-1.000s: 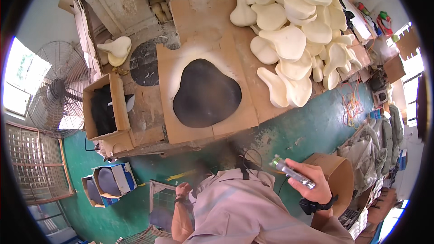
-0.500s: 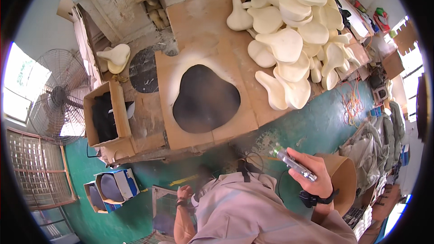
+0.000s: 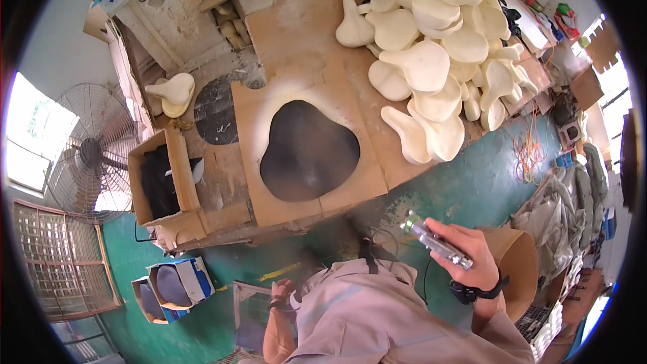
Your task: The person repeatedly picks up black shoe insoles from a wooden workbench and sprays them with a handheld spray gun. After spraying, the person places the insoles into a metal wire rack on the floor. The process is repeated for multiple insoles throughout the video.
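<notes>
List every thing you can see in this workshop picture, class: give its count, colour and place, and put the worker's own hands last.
Foam saddle-shaped pads: many, cream, heaped on the bench's right end.
Cardboard sheet: one, brown with a dark sprayed patch, middle of the bench.
Cardboard box: one, brown, dark contents, left end of the bench.
Two more cream pads: stacked beyond that box.
Fan: one, grey, far left.
Blue and white boxes: two, on the green floor, lower left.
Spray gun: one, silver, in the right hand.
Left hand: low beside the body; what it holds cannot be told.
Right hand: wristband on, closed around the spray gun.
</notes>
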`<state>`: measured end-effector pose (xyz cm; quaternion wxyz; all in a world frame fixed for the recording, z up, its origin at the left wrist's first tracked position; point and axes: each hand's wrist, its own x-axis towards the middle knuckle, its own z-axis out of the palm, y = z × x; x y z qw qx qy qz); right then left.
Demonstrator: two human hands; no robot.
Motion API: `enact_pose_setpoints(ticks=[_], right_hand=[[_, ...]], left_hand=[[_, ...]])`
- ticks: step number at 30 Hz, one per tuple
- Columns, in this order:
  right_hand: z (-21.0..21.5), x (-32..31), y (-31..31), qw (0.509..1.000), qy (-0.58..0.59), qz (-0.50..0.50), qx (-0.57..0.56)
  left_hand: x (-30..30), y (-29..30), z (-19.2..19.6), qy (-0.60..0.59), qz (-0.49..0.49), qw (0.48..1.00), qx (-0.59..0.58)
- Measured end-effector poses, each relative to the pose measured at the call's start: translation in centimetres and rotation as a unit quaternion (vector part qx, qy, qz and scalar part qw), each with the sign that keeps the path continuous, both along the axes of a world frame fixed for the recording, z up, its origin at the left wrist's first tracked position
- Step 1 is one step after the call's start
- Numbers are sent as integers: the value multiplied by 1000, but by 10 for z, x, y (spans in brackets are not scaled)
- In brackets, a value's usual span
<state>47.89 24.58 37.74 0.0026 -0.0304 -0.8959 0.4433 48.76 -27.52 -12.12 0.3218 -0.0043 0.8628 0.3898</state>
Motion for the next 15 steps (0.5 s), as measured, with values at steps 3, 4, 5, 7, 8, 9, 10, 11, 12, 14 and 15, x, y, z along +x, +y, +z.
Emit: enact_pose_setpoints(ticks=[3, 4, 5, 7, 8, 9, 10, 11, 12, 14, 15], right_hand=[[3, -1, 1, 999, 23, -20, -22], [3, 2, 3, 1000, 15, -4, -10], [3, 8, 6, 1000, 7, 12, 2], [-1, 18, 12, 999, -7, 27, 21], [0, 15, 11, 1000, 11, 5, 28], [0, 4, 9, 999, 28, -6, 21], [-1, 0, 7, 998, 46, -30, 20], [-4, -4, 7, 997, 64, -39, 2], [-4, -5, 7, 997, 66, -37, -1], [-3, -5, 7, 997, 70, -31, -11], [-3, 0, 11, 999, 46, -21, -9]], left_hand=[[-10, -1, -4, -25, 22, 999, -23], [-13, 3, -4, -41, 33, 998, -24], [-13, 5, -3, -71, 87, 994, -7], [-20, 20, 15, -126, 189, 974, 26], [-23, 21, 4, -77, 121, 989, 46], [-10, -2, -17, -28, 65, 996, 52], [-9, -8, -27, -11, 37, 998, 40], [-7, -15, -34, 7, 13, 1000, 25], [-8, -7, -36, -8, 30, 1000, -5], [-20, -6, -34, 52, -128, 982, -125], [-22, 2, -33, -4, -72, 990, -122]])
